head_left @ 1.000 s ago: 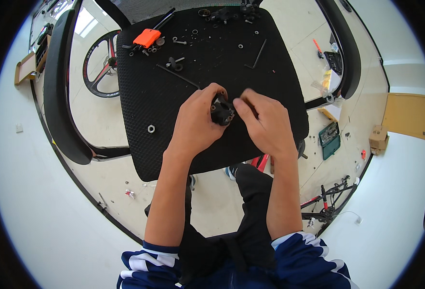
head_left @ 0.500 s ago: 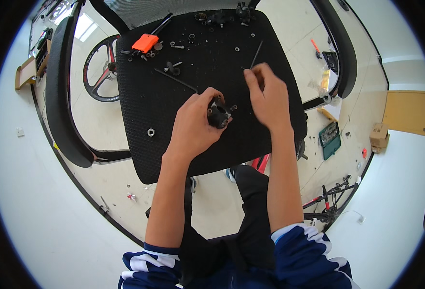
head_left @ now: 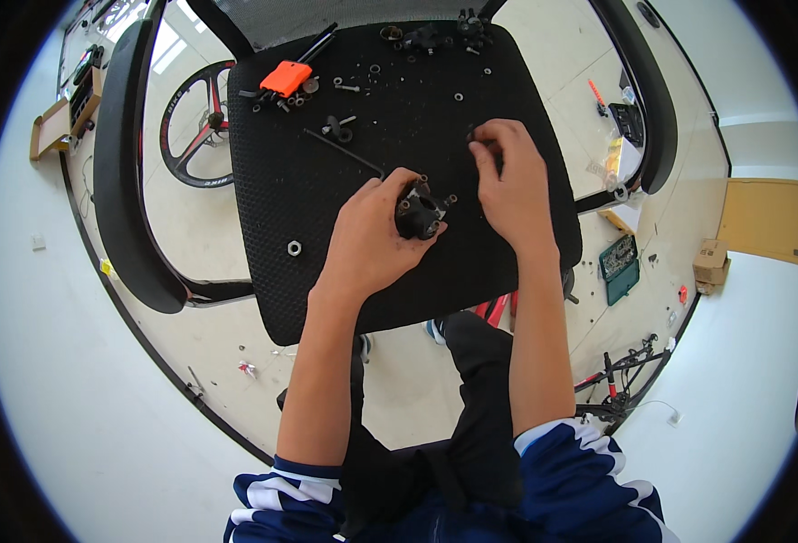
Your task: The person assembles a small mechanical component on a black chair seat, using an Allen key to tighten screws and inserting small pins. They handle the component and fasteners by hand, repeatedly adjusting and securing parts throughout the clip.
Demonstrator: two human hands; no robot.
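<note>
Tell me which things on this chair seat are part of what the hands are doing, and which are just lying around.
In use:
black metal part with bolts, held by left hand
small dark piece, pinched in right hand

Lying about:
orange tool
long black key
loose washer
bicycle wheel on floor

Left hand curled gripping, right hand fingertips pinched, forearms extended
</note>
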